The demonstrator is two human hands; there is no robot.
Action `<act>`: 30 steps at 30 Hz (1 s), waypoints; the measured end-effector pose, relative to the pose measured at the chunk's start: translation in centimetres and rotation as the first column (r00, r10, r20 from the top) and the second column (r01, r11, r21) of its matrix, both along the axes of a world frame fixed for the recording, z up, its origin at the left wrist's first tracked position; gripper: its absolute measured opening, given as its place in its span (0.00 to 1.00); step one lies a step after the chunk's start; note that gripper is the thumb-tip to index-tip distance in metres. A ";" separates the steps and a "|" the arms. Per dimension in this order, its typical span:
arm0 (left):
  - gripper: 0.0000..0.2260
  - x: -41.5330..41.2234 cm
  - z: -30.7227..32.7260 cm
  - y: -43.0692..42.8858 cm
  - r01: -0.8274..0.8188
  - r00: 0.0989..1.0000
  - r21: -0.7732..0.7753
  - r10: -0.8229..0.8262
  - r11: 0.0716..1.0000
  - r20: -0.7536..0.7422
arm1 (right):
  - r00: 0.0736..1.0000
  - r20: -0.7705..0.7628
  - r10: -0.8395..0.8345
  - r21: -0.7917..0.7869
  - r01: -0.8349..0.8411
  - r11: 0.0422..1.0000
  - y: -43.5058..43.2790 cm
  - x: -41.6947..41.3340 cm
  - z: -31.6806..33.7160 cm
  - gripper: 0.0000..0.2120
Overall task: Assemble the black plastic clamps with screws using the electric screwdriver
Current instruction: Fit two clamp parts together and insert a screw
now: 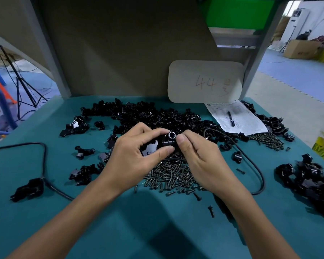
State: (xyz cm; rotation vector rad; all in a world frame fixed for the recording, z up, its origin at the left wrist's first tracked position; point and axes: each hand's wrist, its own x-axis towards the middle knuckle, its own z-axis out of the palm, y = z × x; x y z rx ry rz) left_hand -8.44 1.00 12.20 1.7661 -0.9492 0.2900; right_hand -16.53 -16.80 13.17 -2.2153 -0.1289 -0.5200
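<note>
Grip check: left hand [137, 152] curled round body of black clamp [163, 142], right hand [200, 157] pinching its ring end, both just above screw pile [172, 174] on teal table [45, 221]. Likely best: seat halves flush, holes aligned, left grip firm, before picking a screw.

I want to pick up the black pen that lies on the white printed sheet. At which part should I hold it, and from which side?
Pinch the black pen at mid-barrel, coming down from above. It lies flat on the white printed sheet, its length running roughly away from the person, so thumb and finger should close on its left and right sides.
</note>
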 end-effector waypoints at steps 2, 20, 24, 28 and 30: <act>0.16 -0.1 -0.1 0.0 0.008 1.000 0.003 -0.008 1.000 -0.018 | 0.995 -0.081 0.065 0.032 -0.062 0.998 -0.5 0.0 0.2 0.15; 0.16 -0.5 0.4 -0.1 0.059 0.993 0.018 -0.056 0.998 -0.104 | 0.972 -0.106 0.211 0.139 -0.195 0.971 -1.0 -0.1 0.2 0.15; 0.19 0.1 0.4 0.0 0.025 0.999 0.197 -0.016 0.980 -0.048 | 0.982 -0.078 0.174 0.065 -0.169 0.983 -1.0 0.1 -0.3 0.14; 0.19 0.7 -0.8 0.0 0.013 0.996 0.220 0.006 0.975 -0.084 | 0.989 -0.126 0.077 0.049 -0.071 0.996 -2.9 -0.1 -0.9 0.18; 0.22 1.2 -2.3 0.3 -0.026 0.991 0.266 0.060 0.964 -0.120 | 0.980 -0.141 -0.143 -0.038 0.139 0.990 -5.0 -0.4 -2.3 0.20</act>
